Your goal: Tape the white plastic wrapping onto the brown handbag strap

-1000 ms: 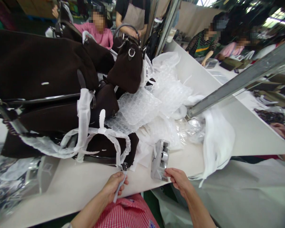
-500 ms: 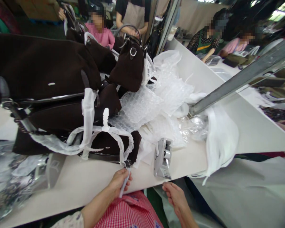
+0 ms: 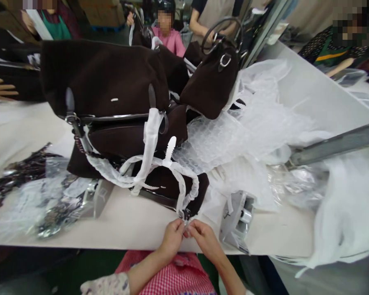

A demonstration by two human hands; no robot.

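Note:
A small dark brown bag (image 3: pixel 160 184) lies on the table, its handles (image 3: pixel 192 174) wrapped in white strip. At the near end of a handle, by its metal fitting, my left hand (image 3: pixel 172 237) pinches the white wrapping strip (image 3: pixel 186 224). My right hand (image 3: pixel 204 239) meets it there with thumb and finger pressed together. Whatever the right fingertips hold is too small to make out. A grey tape dispenser (image 3: pixel 237 221) stands just right of my right hand. Above the small bag, a larger dark brown bag (image 3: pixel 104 78) rests on others.
Bubble wrap (image 3: pixel 221 131) is heaped behind the dispenser. White foam sheets (image 3: pixel 347 213) hang over the table edge at right, near a metal post (image 3: pixel 341 141). Plastic-bagged straps (image 3: pixel 58 205) and another dispenser (image 3: pixel 98 198) lie at left. Several co-workers stand around the tables.
My right hand has come from beside the tape dispenser to meet my left hand at the handle's end. My view has swung left, showing more of the left side.

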